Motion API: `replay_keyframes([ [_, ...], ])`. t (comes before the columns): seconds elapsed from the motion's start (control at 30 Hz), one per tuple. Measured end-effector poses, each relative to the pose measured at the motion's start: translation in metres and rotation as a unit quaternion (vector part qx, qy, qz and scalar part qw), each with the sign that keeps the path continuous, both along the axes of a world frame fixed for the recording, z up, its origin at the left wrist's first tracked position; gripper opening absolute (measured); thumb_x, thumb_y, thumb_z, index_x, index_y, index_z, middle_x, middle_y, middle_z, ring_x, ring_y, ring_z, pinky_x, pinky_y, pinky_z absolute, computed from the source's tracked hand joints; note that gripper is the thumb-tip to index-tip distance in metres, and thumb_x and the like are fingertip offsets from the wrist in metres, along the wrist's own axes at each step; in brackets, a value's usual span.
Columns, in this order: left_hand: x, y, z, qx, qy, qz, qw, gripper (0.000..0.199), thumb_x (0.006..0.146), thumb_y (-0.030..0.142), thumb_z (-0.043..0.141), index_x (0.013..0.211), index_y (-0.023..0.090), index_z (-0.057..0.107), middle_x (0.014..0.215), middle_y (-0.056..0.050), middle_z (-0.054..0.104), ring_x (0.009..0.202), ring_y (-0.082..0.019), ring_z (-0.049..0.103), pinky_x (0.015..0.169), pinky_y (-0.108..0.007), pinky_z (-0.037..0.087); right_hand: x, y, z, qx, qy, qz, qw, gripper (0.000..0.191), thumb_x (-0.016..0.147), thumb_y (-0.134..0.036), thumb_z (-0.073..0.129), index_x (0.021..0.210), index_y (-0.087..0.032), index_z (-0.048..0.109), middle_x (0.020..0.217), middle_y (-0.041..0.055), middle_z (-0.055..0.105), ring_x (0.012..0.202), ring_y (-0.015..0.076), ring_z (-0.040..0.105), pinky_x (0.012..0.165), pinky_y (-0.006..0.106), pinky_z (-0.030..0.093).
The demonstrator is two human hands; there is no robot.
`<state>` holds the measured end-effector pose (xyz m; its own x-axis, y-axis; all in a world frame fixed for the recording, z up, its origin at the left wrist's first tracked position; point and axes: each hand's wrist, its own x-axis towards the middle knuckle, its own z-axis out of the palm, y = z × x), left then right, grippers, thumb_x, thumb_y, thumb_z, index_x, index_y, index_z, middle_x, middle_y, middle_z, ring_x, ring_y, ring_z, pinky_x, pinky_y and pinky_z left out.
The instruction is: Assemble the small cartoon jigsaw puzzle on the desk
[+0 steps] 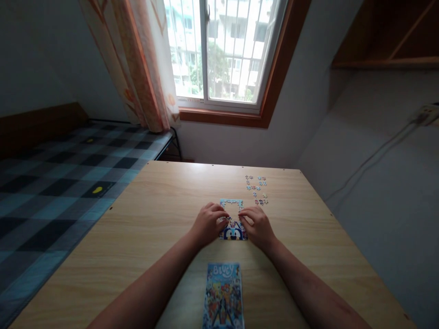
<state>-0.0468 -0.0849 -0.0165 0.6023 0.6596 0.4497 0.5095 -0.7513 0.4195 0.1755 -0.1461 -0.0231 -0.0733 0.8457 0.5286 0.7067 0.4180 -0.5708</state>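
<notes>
A partly assembled jigsaw puzzle [233,234] lies flat on the table, with a blue cartoon dog face in its lower part and a thin border along its top. At its left side, my left hand [210,224] has thumb and fingertips bent together around a small jigsaw piece by the inner gap. My right hand [259,227] is at the opposite side, index finger and thumb curled in against the right border; whatever lies between those tips is too small to make out. Both hands cover parts of the puzzle's sides. Loose jigsaw pieces [254,188] lie beyond my right hand.
Nearer to me, a picture sheet or box lid [223,294] marked "Bluey" lies between my forearms. The wooden table [154,201] ends before a window [226,50] with a curtain [137,64]. A bed [85,169] stands left; a wall shelf [387,64] hangs at upper right.
</notes>
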Motion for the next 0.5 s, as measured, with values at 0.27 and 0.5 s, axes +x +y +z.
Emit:
replay_keyframes([
  [0.27, -0.0001, 0.0005, 0.0058, -0.016, 0.055, -0.021, 0.998, 0.009, 0.087, 0.031, 0.073, 0.091, 0.027, 0.079, 0.103, -0.006, 0.072, 0.098, -0.025, 0.06, 0.091, -0.042, 0.047, 0.0027, 0.0036, -0.0043, -0.004, 0.007, -0.009, 1.0, 0.014, 0.093, -0.024, 0.062, 0.092, -0.021, 0.075, 0.098, 0.0077, 0.074, 0.099, 0.0228, 0.064, 0.095, 0.039, 0.047],
  [0.5, -0.0017, 0.0038, 0.0034, -0.03, 0.034, -0.022, 0.999, 0.009, 0.084, 0.029, 0.075, 0.092, 0.027, 0.079, 0.102, -0.005, 0.073, 0.097, -0.024, 0.062, 0.089, -0.04, 0.047, 0.0038, 0.0021, -0.0061, -0.028, -0.017, 0.026, 0.999, 0.012, 0.09, -0.02, 0.066, 0.092, -0.022, 0.077, 0.102, 0.007, 0.073, 0.102, 0.0226, 0.061, 0.095, 0.039, 0.048],
])
